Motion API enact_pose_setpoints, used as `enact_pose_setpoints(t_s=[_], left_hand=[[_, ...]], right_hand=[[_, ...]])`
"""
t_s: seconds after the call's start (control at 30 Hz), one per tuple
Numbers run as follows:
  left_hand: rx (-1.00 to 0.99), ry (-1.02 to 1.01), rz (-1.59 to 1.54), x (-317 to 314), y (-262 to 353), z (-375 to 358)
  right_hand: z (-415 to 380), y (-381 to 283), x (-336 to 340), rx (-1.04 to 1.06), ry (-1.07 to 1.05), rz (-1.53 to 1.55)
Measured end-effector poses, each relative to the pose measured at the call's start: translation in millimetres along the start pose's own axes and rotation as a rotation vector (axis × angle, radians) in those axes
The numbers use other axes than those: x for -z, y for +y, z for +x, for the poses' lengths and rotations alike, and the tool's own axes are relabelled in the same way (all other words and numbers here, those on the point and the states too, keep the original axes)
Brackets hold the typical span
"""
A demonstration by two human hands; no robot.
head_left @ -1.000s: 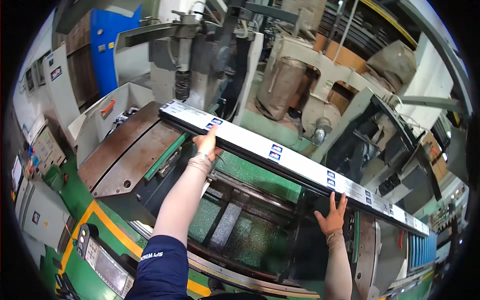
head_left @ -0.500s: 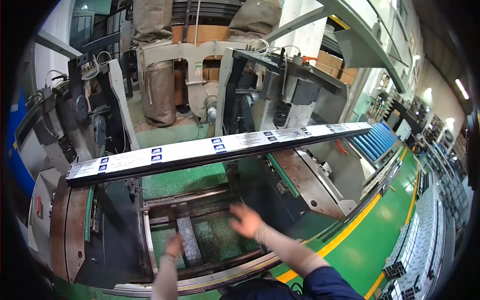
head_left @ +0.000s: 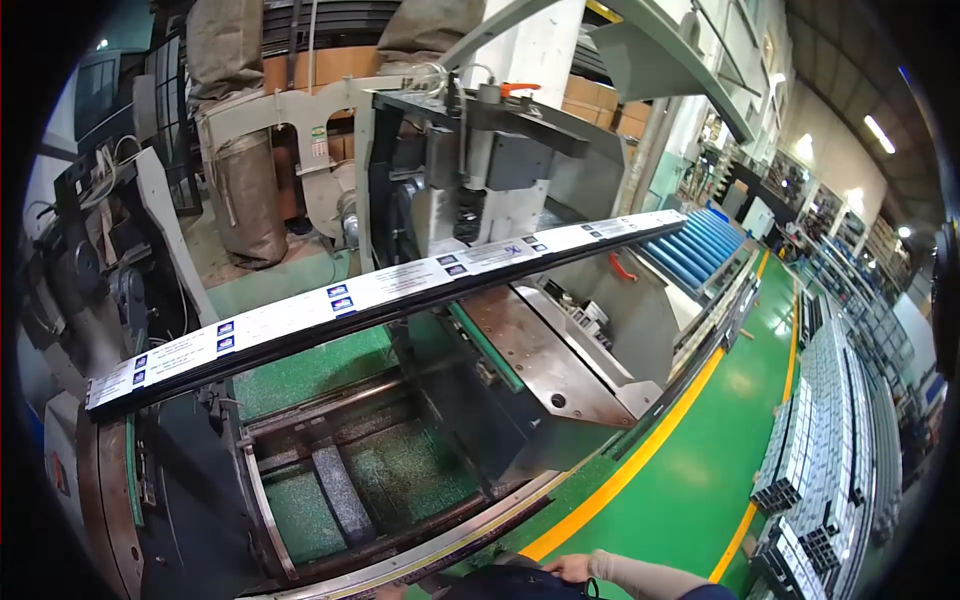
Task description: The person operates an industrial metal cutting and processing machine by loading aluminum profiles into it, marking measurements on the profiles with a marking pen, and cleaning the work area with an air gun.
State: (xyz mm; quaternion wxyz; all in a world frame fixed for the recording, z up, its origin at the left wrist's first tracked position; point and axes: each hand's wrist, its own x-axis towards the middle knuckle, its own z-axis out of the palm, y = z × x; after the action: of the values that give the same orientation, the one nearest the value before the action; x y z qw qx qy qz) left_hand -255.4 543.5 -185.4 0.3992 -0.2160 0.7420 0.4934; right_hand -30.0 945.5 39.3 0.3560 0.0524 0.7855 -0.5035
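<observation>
Lying across the machine bed point(head_left: 560, 370), the long profile point(head_left: 380, 285); hands' state cannot be told.

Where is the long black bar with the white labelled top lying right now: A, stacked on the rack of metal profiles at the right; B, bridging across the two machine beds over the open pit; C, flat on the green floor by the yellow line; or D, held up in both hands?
B: the long black bar with the white labelled top spans the open pit, and no hand touches it.
</observation>
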Motion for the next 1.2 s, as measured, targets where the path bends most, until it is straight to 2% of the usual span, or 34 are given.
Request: enact_pose_setpoints(t_s=[0.07,0.1,0.17,0.2,0.27,0.37,0.4,0.47,0.5,0.67,0.73,0.77,0.87,0.9,1.0,1.1,1.2], left_hand=[[-0.012,0.135,-0.061,20,9,8],[-0.021,0.207,-0.096,31,13,13],[-0.023,0.341,-0.161,49,32,19],[0.059,0.326,-0.176,54,51,14],[0.015,0.521,-0.328,46,52,40],[-0.098,0.229,-0.129,15,63,16],[-0.127,0.135,-0.06,3,62,2],[-0.206,0.109,-0.015,-41,44,-23],[-0.208,0.085,0.02,-62,33,-31],[-0.229,-0.151,0.381,-157,3,-79],[-0.299,-0.214,0.491,-172,0,-89],[-0.348,-0.228,0.529,-176,1,-90],[-0.394,-0.175,0.536,-171,10,-83],[-0.226,-0.116,0.487,-168,20,-80],[-0.162,-0.109,0.29,-154,27,-54],[-0.217,-0.12,0.213,-137,30,-43],[-0.244,-0.147,0.174,-104,18,-13]], right_hand=[[71,92,-9,-0.142,-0.284,-0.201],[82,89,-5,-0.055,-0.336,-0.413],[87,59,7,0.159,-0.287,-0.743],[85,46,11,0.233,-0.252,-0.843],[66,21,21,0.365,-0.14,-0.944],[36,11,30,0.478,0.037,-0.959],[44,19,29,0.444,-0.019,-1.016],[77,43,19,0.376,-0.138,-1.121],[84,70,13,0.649,0.104,-1.029],[60,114,9,0.585,0.061,-0.829],[28,79,23,0.529,-0.041,-0.806],[23,70,26,0.423,-0.154,-0.84],[14,76,20,0.626,0.06,-0.784],[20,76,17,0.583,0.029,-0.791],[38,68,12,0.482,-0.102,-0.859],[80,74,-16,0.338,-0.213,-0.961],[105,53,-39,0.282,-0.149,-0.97]])
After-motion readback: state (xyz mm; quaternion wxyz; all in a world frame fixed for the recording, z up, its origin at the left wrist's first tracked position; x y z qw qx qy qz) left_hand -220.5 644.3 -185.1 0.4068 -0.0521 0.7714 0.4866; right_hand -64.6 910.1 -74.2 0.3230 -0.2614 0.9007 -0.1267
